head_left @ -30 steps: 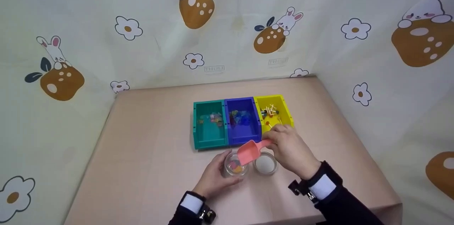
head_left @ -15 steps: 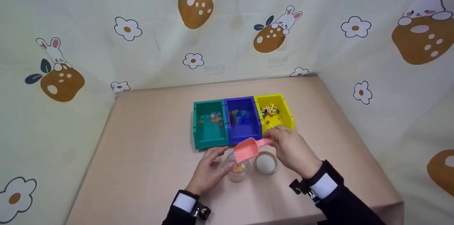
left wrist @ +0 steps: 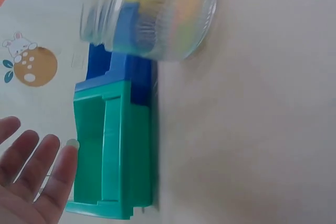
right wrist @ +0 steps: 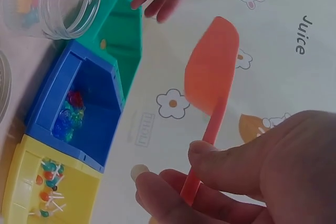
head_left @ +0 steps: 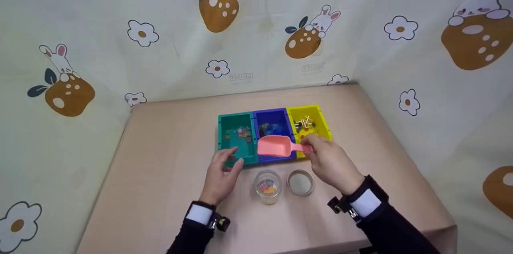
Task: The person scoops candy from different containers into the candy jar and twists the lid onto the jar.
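Observation:
My right hand (head_left: pixel 334 164) pinches the handle of a pink scoop (head_left: pixel 274 146), held over the blue bin in the head view. Thumb and fingers close round that handle in the right wrist view, and the scoop (right wrist: pixel 212 66) looks empty. My left hand (head_left: pixel 220 176) has its fingers spread and holds nothing, its fingertips overlapping the front of the green bin (head_left: pixel 236 162). Between the hands a glass jar (head_left: pixel 267 188) stands uncovered, with a few colourful pieces at its bottom. A round lid (head_left: pixel 300 183) lies beside it on the right.
The green bin joins a blue bin (head_left: pixel 270 115) and a yellow bin (head_left: pixel 320 115). Small translucent pieces lie in the green and blue bins, white-stemmed bits with coloured heads in the yellow one. Patterned cloth walls (head_left: pixel 264 45) enclose the table (head_left: pixel 172 146).
My left hand has let go of the jar and moved left and forward to the green bin. My right hand has lifted the scoop away from the jar, levelling it over the blue bin.

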Available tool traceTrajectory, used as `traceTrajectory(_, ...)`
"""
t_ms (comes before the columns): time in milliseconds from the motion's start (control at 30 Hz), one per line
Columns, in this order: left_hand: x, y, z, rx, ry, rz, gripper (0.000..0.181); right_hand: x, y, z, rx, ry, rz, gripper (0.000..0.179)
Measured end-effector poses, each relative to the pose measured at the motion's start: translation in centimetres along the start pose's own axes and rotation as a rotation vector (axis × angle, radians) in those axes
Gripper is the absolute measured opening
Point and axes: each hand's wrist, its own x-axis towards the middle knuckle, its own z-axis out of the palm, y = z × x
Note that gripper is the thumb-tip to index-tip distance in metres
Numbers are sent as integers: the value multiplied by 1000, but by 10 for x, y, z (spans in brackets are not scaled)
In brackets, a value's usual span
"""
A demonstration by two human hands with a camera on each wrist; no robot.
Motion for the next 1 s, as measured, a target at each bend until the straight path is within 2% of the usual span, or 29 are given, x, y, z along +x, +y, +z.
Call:
traceTrajectory(167, 15, -5, -5, 133, 157, -100, 46, 6, 4, 0, 16, 0, 28, 18)
traceTrajectory(267, 24, -9, -7, 192, 210, -180, 51, 10, 8, 1, 29, 2, 36, 19)
traceTrajectory(433, 42, -15, -8, 206, 186, -269, 56, 18, 15, 5, 41, -8, 66, 24)
traceTrajectory(600, 58, -21, -9, 209, 150, -324, 57, 25, 19, 11, 37, -3, 82, 27)
traceTrajectory(800, 67, -29, -12, 249, 122, -320, 50, 34, 22, 17, 12, -30, 127, 27)
traceTrajectory(900, 68, -29, -13, 257, 106, -301, 44, 39, 22, 18, -7, -55, 159, 26)
traceTrajectory(1000, 70, -26, -12, 259, 91, -289, 39, 46, 23, 19, -29, -59, 158, 22)
